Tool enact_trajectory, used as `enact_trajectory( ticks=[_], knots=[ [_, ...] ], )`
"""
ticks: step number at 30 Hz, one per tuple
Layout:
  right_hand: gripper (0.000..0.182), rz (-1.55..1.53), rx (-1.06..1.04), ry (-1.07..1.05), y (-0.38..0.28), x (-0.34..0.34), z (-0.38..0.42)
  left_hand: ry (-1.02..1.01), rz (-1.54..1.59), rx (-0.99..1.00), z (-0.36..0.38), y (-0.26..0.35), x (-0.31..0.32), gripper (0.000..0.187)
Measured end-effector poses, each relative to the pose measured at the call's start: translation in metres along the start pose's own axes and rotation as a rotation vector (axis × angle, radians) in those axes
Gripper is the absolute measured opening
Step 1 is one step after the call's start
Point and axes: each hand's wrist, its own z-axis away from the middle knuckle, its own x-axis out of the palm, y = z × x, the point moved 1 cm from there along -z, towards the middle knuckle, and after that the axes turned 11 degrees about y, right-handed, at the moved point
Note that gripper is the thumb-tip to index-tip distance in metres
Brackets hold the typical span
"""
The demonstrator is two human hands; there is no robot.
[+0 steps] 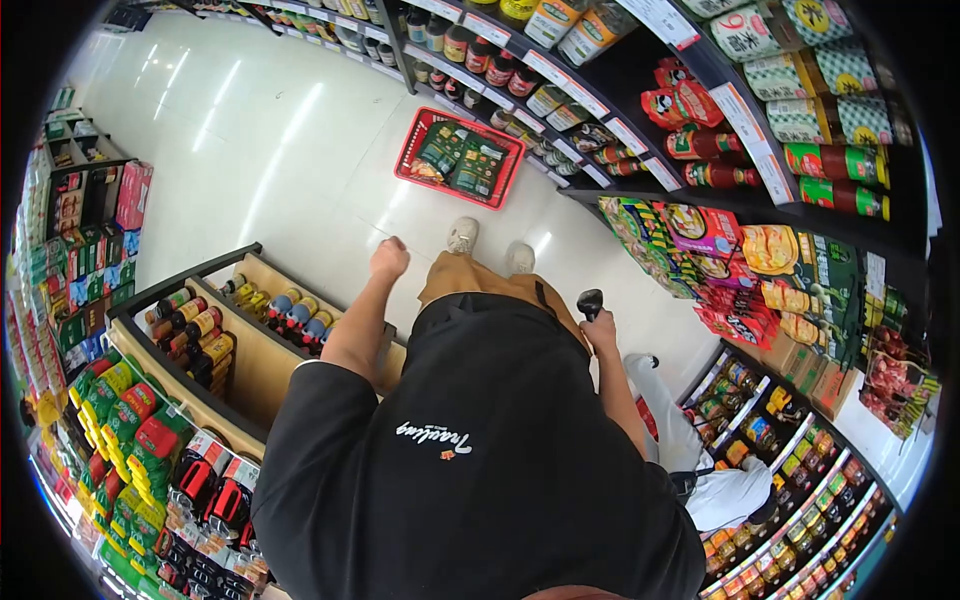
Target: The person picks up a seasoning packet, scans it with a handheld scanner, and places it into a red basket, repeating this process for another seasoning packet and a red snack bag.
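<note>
My left hand (390,257) hangs over the floor with its fingers curled into a loose fist, and nothing shows in it. At my right side, my right hand (598,330) is wrapped round a black handheld device (590,302) with a rounded head; its exact kind I cannot tell. On the floor just beyond my shoes (463,236) stands a red shopping basket (408,160). Dark green packets (470,158) lie inside it. Neither hand touches the basket.
Shelves of bottles and jars (500,68) run along the front right. Snack bags (705,230) hang at right. A wooden display stand (255,385) with bottles is close on my left. Another person in a white top (728,497) is behind me to the right.
</note>
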Motion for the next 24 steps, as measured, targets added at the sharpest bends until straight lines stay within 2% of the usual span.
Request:
enact_trajectory(
  ticks=[3, 6, 9, 12, 13, 19, 22, 24],
  knots=[
    [0.042, -0.023, 0.069, 0.036, 0.018, -0.001, -0.001, -0.019, -0.025, -0.084, 0.004, -0.008, -0.014, 0.026],
    [0.05, -0.043, 0.187, -0.07, 0.035, -0.005, -0.006, 0.018, -0.044, -0.076, 0.009, -0.008, -0.011, 0.028],
    [0.049, -0.09, 0.194, -0.014, 0.063, -0.001, -0.009, 0.062, -0.022, -0.034, 0.017, 0.006, 0.004, 0.029],
    [0.048, -0.255, 0.204, -0.092, 0.094, -0.009, -0.016, 0.092, 0.006, 0.021, 0.034, 0.036, 0.026, 0.031],
    [0.037, -0.242, 0.167, -0.011, 0.112, -0.001, -0.02, 0.109, 0.032, 0.039, 0.039, 0.047, 0.038, 0.032],
    [0.026, -0.387, 0.179, 0.008, 0.213, 0.002, -0.045, 0.046, 0.032, 0.194, 0.092, 0.145, 0.099, 0.03],
    [0.042, -0.462, 0.241, -0.014, 0.264, 0.008, -0.05, 0.027, 0.005, 0.261, 0.123, 0.194, 0.119, 0.029],
    [0.037, -0.51, 0.274, 0.0, 0.294, 0.008, -0.043, 0.041, 0.03, 0.288, 0.141, 0.218, 0.133, 0.028]
  ],
)
